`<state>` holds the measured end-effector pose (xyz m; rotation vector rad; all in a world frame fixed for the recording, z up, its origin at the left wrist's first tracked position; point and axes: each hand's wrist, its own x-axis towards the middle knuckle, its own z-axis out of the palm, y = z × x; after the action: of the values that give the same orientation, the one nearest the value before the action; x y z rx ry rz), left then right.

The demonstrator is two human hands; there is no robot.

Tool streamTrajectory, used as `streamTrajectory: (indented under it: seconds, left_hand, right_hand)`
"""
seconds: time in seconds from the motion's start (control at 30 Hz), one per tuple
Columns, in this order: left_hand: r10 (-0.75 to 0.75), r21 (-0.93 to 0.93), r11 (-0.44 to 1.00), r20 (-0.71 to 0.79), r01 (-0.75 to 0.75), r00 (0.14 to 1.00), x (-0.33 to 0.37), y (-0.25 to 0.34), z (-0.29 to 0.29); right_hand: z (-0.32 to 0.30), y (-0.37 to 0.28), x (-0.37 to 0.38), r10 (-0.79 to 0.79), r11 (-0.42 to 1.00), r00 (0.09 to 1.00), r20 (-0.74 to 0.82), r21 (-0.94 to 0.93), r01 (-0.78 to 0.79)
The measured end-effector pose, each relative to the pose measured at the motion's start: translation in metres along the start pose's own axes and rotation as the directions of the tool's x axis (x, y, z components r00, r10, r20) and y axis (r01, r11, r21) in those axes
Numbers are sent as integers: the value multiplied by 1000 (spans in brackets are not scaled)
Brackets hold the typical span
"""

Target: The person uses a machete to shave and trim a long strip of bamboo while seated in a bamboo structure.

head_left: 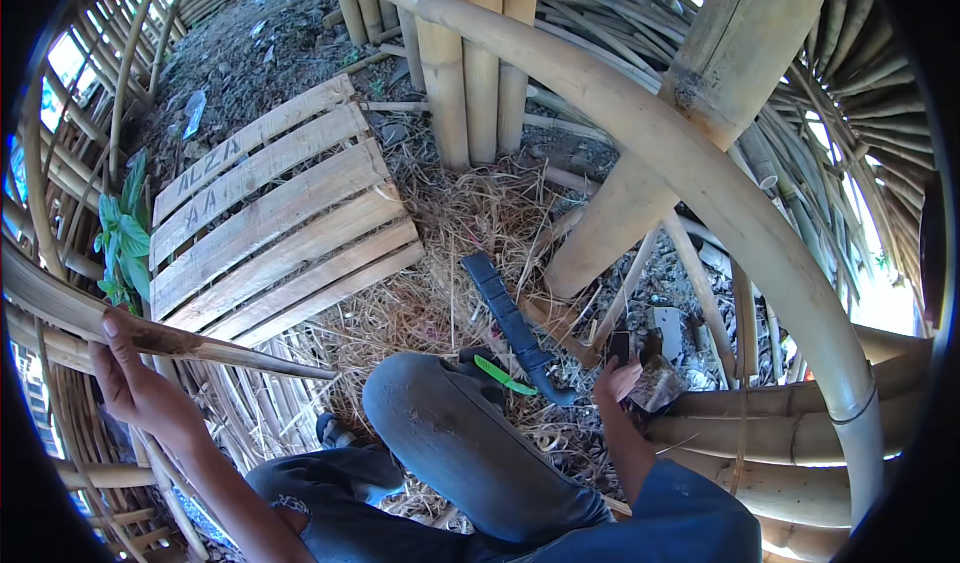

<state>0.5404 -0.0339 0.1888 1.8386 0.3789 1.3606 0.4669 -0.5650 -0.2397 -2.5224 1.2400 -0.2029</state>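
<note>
My left hand (pixel 145 388) is closed around a long split bamboo strip (pixel 215 346), which runs from the left edge to a thin end near my knee. My right hand (pixel 617 380) reaches down to the ground at the right, its fingers partly bent. A dark object (pixel 621 347) shows at those fingertips; its kind is hard to make out. Left of this hand lies a long, black, ribbed, sheath-like thing (pixel 510 318) on the straw. Beside its lower end is a bright green curved strip (pixel 503 375), close to my bent knee.
A slatted wooden pallet (pixel 290 213) lies ahead on the left, beside a leafy green plant (pixel 125 238). A thick curved bamboo pole (pixel 690 153) arches across the right, before a slanting wide bamboo post (pixel 640 203). Upright bamboo poles (pixel 480 63) stand behind; stacked bamboo (pixel 780 438) lies right.
</note>
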Motion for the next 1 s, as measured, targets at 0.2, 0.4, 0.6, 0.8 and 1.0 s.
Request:
streamTrajectory:
  seconds: [0.2,0.4,0.6,0.8,1.0]
  left_hand:
    - [30,-85,996,3,-29,1000,-8,6,17]
    - [37,-182,983,40,-29,999,-11,5,8]
    - [42,-182,982,16,-38,999,-8,6,6]
    - [62,-163,985,40,-55,997,-7,10,2]
    - [35,-226,974,19,-29,999,-9,15,5]
  right_hand:
    - [-4,-43,-72,-569,775,788,236,475,417]
    - [37,-80,-95,-345,924,869,355,-35,381]
    - [26,-70,-83,-549,796,787,280,-111,595]
    - [-26,-96,-83,-562,818,789,249,25,575]
    - [-62,-125,-84,-424,895,809,408,48,444]
